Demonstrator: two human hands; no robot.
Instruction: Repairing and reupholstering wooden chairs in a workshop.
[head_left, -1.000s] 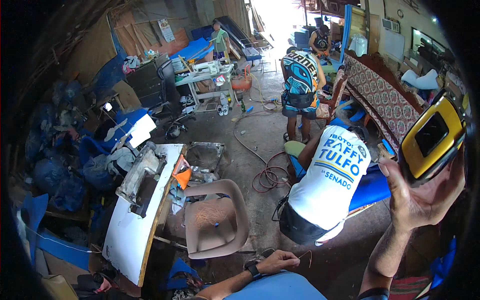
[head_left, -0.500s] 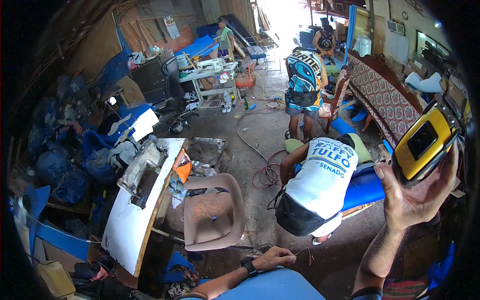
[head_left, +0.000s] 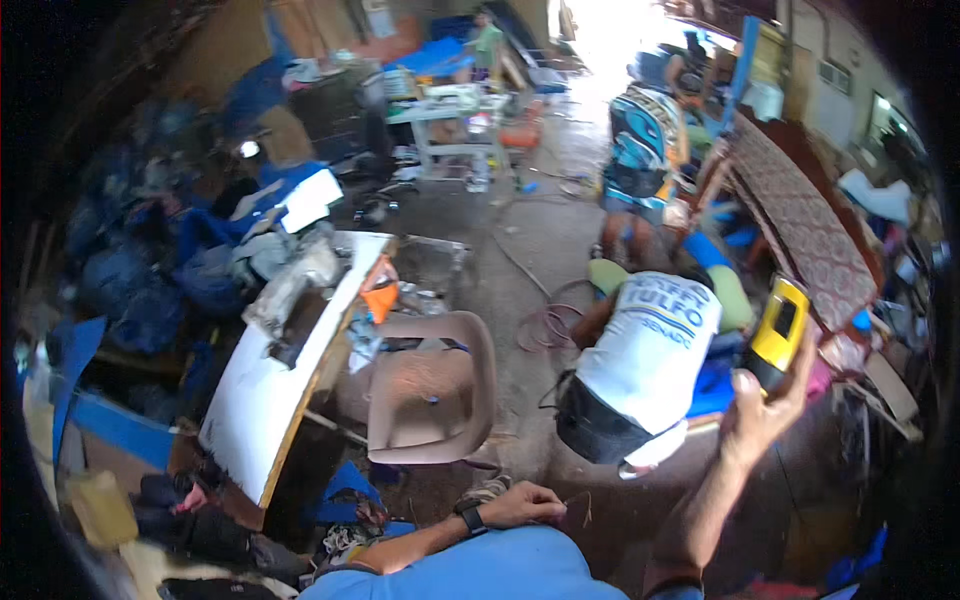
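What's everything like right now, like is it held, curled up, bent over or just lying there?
Right hand: raised, gripping the yellow gadget
Yellow gadget: held up, tilted
Left hand: low, fingers curled; too blurred to tell if it holds the thin strands beside it
Watch: strapped on the left wrist
Chair: nobody sitting in it
Hose: looped on the floor
White-shirted person: bent over
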